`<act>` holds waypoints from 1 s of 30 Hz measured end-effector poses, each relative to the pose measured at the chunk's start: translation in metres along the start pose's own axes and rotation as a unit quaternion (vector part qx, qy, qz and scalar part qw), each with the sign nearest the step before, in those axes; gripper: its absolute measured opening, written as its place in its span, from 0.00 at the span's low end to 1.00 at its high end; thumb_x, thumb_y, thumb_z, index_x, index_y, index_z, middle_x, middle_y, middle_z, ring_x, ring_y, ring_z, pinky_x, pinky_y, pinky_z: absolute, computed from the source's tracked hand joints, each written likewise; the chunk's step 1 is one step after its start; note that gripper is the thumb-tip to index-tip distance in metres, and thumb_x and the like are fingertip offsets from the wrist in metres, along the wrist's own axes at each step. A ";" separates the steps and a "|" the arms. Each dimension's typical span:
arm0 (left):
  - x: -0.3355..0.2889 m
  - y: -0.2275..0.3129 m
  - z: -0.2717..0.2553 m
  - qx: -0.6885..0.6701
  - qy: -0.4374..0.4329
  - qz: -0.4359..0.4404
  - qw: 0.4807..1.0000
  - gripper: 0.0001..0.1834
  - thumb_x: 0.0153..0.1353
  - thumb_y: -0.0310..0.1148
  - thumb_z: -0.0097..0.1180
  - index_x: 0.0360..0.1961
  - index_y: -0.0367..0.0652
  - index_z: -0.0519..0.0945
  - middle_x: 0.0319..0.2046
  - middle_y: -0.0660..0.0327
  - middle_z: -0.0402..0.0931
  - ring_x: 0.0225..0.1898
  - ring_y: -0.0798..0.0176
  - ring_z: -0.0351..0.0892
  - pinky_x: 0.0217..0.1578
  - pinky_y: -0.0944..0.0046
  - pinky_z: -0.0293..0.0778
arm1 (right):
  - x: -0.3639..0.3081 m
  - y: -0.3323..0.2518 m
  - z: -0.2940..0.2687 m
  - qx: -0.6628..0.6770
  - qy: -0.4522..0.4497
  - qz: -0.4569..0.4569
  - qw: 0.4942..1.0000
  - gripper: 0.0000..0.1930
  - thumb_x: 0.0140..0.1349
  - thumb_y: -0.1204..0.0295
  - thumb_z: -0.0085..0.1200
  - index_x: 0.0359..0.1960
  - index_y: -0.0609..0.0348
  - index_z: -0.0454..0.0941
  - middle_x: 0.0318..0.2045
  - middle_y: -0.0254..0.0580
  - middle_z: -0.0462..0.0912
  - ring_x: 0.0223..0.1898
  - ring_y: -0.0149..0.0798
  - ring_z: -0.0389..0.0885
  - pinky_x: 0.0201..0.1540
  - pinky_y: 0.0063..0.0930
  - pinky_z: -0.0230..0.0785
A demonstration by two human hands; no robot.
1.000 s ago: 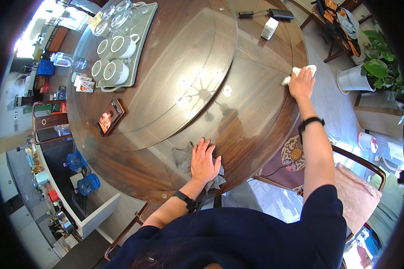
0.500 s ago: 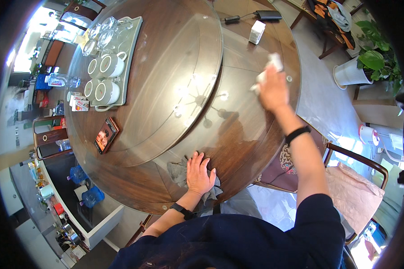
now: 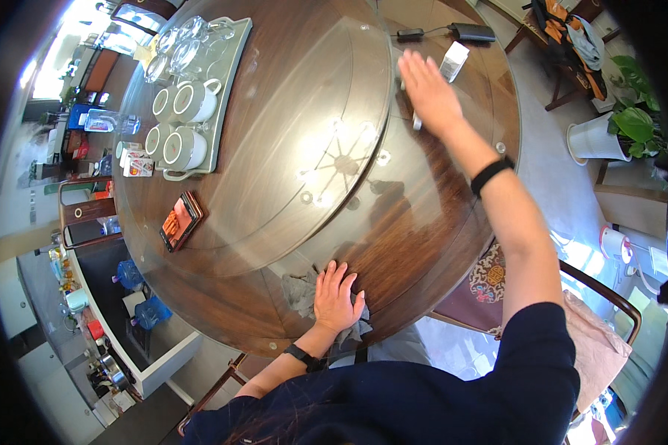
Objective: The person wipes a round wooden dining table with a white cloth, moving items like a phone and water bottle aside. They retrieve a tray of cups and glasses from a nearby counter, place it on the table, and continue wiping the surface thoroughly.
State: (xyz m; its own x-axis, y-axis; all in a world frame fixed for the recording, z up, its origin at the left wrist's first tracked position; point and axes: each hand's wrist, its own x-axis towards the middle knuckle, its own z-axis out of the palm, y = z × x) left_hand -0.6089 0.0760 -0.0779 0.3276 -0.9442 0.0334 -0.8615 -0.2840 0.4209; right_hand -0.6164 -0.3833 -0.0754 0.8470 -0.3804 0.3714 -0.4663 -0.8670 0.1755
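Note:
My left hand (image 3: 336, 300) lies with fingers spread on a crumpled grey rag (image 3: 298, 294) near the round wooden table's (image 3: 453, 252) front edge. Farther off to the right, my right hand (image 3: 432, 95) presses a white wipe (image 3: 417, 122) against the glass-covered tabletop. Its fingers are stretched and close together. Most of the wipe is hidden beneath the palm; only small white edges show. Just beyond this hand stands a small white box (image 3: 453, 61). Beside it the raised glass turntable (image 3: 289, 111) has its curved rim.
On the turntable's left are a tray (image 3: 225, 111) of upturned mugs (image 3: 185, 148) and glasses, small card packs (image 3: 137, 164) and a phone (image 3: 181, 222). A black device (image 3: 473, 33) with a cable lies at the far right. Chairs, including one at right (image 3: 597, 289), and a potted plant (image 3: 600, 138) surround the table.
My right hand has swept the white wipe away from me and slightly left, toward the turntable rim and the white box. My left hand stays on the grey rag. The whole view has shifted slightly.

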 end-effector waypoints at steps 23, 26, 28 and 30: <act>0.000 -0.001 -0.001 0.003 0.003 -0.002 1.000 0.24 0.54 0.41 0.60 0.52 0.43 0.75 0.61 0.51 0.67 0.68 0.43 0.60 0.64 0.39 0.57 | -0.128 -0.051 -0.038 0.291 -0.171 0.057 0.940 0.28 0.66 0.75 0.42 0.69 0.62 0.59 0.70 0.54 0.61 0.72 0.49 0.57 0.73 0.39 0.50; -0.003 0.000 0.000 0.007 0.004 -0.009 1.000 0.24 0.54 0.40 0.60 0.51 0.43 0.75 0.61 0.51 0.67 0.68 0.43 0.60 0.64 0.39 0.57 | -0.083 0.005 -0.007 0.218 -0.044 0.187 0.957 0.27 0.67 0.73 0.41 0.69 0.64 0.59 0.69 0.57 0.61 0.72 0.52 0.57 0.73 0.43 0.49; -0.001 0.000 0.000 0.010 -0.001 -0.008 1.000 0.24 0.54 0.40 0.60 0.51 0.43 0.74 0.61 0.52 0.67 0.68 0.43 0.60 0.64 0.39 0.57 | -0.049 0.016 0.007 0.194 -0.140 0.318 0.917 0.29 0.68 0.65 0.42 0.69 0.66 0.58 0.70 0.58 0.58 0.73 0.53 0.52 0.74 0.44 0.44; 0.000 0.000 0.000 0.014 0.004 0.000 1.000 0.24 0.54 0.41 0.60 0.52 0.43 0.74 0.62 0.52 0.67 0.68 0.43 0.59 0.64 0.39 0.57 | -0.030 -0.008 0.011 0.128 -0.159 0.320 0.925 0.32 0.68 0.59 0.42 0.69 0.67 0.57 0.72 0.58 0.55 0.75 0.52 0.47 0.76 0.43 0.39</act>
State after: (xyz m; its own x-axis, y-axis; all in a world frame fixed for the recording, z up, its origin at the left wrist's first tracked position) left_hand -0.6091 0.0762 -0.0781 0.3309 -0.9428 0.0398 -0.8716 -0.2892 0.3957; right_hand -0.6352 -0.3687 -0.0977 0.4690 -0.8827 0.0302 -0.8574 -0.4632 -0.2245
